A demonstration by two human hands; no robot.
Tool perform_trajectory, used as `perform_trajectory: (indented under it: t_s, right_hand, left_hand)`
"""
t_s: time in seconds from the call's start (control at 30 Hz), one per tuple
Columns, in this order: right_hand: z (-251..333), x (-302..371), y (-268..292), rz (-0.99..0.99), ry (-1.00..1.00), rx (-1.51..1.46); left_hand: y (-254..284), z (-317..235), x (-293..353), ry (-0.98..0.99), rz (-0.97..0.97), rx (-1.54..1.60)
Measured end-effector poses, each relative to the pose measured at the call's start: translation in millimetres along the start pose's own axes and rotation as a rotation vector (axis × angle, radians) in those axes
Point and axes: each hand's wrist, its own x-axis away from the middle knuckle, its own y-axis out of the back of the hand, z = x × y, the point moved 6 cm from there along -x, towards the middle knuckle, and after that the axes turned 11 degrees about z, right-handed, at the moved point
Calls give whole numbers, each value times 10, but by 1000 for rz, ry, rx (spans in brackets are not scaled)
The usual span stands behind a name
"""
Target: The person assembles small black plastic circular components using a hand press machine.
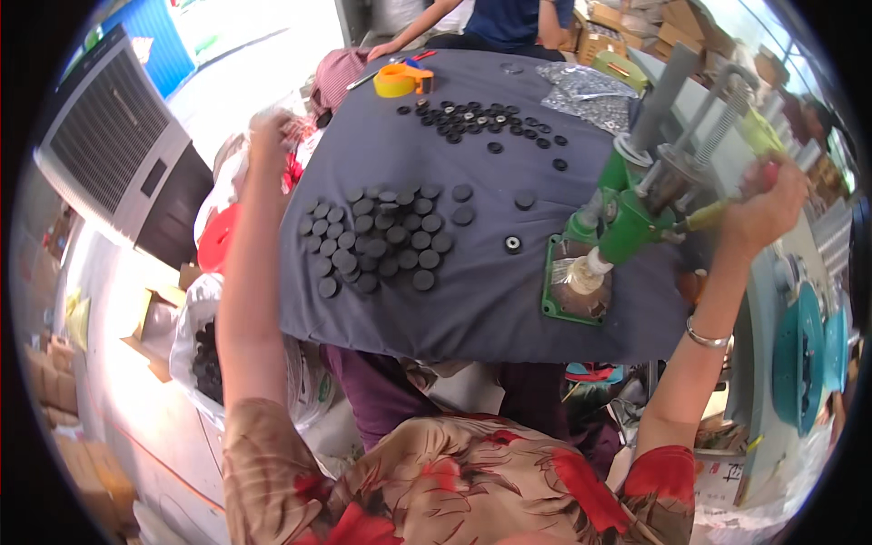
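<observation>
Our right hand (pixel 766 211) has its grip closed around the lever (pixel 704 217) of the green press (pixel 627 218) at the right of the tabletop (pixel 490 313), while our left hand (pixel 267 132) blurs beyond the left edge, its grip too unclear to tell. We take the step in hand as working the press, with black discs (pixel 397 234) heaped at left and black rings (pixel 468 120) scattered far. Next, we think, calls for a steady lever stroke, left hand kept clear.
</observation>
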Motion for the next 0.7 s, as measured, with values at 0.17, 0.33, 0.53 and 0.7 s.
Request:
perform_trajectory:
  t_s: [0.17,0.33,0.53,0.7]
  right_hand:
    - [-150,-4,-29,35,-114,-328]
    - [-57,-89,-18,40,-43,-399]
    - [-4,-66,-38,33,-76,-394]
    - [-21,-52,-60,-13,-86,-536]
  left_hand:
    - [-1366,631,579,290,324,16]
    - [-2221,636,830,-134,596,-281]
    - [-2885,824,1206,-299,687,-528]
    - [-3254,920,1269,-676,655,-737]
